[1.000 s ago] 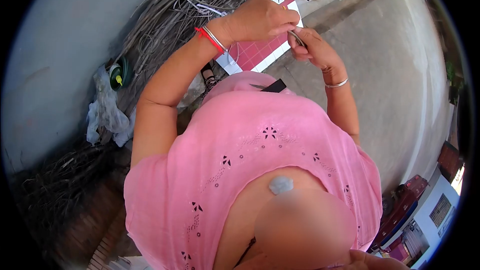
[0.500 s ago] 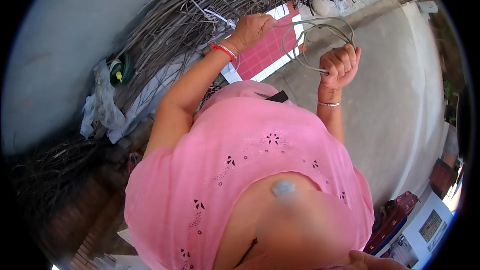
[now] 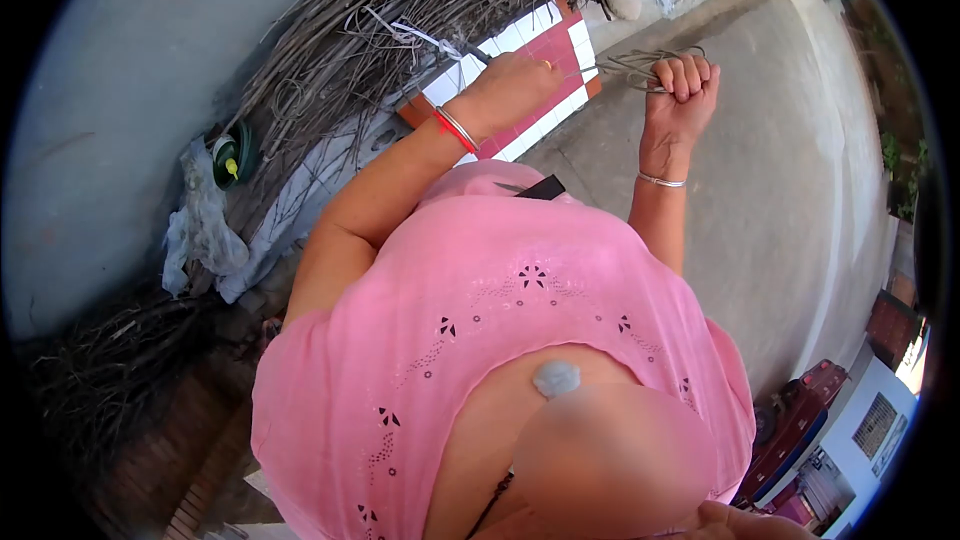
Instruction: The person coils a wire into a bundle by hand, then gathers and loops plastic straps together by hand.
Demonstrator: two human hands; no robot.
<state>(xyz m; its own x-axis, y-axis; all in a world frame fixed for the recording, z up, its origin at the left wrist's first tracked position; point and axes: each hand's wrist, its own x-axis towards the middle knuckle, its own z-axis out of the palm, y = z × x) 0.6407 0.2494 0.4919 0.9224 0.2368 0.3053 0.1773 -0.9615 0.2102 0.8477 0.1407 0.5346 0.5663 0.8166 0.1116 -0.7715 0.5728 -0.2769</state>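
Observation:
A thin grey-green cord (image 3: 628,64) stretches between my two hands, in front of my pink top. My left hand (image 3: 512,92), with a ring and a red band and bangle at the wrist, is closed on one part of it. The fingers of my right hand (image 3: 684,83) are wrapped round its bunched loops. Part of the cord is hidden inside both fists. Against my waist, below the hands, lies a black piece with a grey pointed end (image 3: 540,188).
Piled dry sticks (image 3: 330,50) run along the wall, beside red and white tiles (image 3: 545,55). Crumpled plastic (image 3: 205,230) and a green round item (image 3: 232,155) lie at left. A concrete floor (image 3: 770,170) spreads right, with a dark red vehicle (image 3: 800,420) beyond.
The wide loops of cord have drawn together into a narrow bunch at my right hand, which has risen slightly. My left hand has turned and moved a little lower in view.

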